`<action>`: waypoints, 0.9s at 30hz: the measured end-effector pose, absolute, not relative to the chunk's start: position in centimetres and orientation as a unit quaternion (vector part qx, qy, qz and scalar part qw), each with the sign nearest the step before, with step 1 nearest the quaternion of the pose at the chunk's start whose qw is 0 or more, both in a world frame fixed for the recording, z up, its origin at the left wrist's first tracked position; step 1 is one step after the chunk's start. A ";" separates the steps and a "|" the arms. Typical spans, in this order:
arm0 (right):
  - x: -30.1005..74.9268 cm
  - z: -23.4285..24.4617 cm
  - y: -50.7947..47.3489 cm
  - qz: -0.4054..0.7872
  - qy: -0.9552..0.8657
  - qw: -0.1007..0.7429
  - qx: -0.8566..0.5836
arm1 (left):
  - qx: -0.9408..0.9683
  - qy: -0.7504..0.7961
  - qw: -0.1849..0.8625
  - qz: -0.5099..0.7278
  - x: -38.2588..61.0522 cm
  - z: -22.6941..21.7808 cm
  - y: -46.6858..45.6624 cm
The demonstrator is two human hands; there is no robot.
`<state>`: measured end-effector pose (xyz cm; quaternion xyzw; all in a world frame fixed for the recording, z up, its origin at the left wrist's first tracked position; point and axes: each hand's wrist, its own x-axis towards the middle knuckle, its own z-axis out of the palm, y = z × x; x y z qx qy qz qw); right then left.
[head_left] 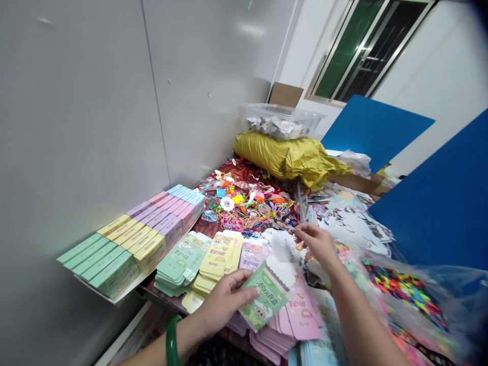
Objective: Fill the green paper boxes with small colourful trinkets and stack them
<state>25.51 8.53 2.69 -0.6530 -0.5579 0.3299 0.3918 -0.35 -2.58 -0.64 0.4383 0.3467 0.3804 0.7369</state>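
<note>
My left hand (229, 300), a green bangle at its wrist, grips a green printed carton (264, 296) between thumb and fingers, above stacks of flat cartons. White paper with a scalloped dark edge shows at the carton's upper end. Over the far side of these stacks, my right hand (314, 244) has thumb and fingertips pinched together; what they hold, if anything, is too small to make out. Beneath and around the hands lie flat cartons in green (182, 259), yellow (218, 256), purple (253, 252), pink (301, 310) and blue (324, 325).
Filled boxes in coloured rows (133, 231) stand along the grey wall at left. Behind the cartons spreads a pile of small trinkets and bands (247, 203). Farther back, a clear bin (282, 119) rests on a yellow sack (285, 155). Plastic bags of colourful pieces (407, 290) lie at right.
</note>
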 end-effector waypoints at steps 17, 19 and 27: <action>22.9 6.3 1.1 0.256 -0.580 0.495 -0.594 | 0.507 0.389 0.664 0.389 -0.9 -1.1 -2.0; 22.0 8.0 -0.4 0.232 -0.633 0.441 -0.592 | 0.531 0.401 0.633 0.394 -0.8 -1.2 -2.1; 19.1 9.0 -2.2 0.186 -0.795 0.252 -0.520 | 0.537 0.368 0.645 0.401 -0.2 -0.6 -2.4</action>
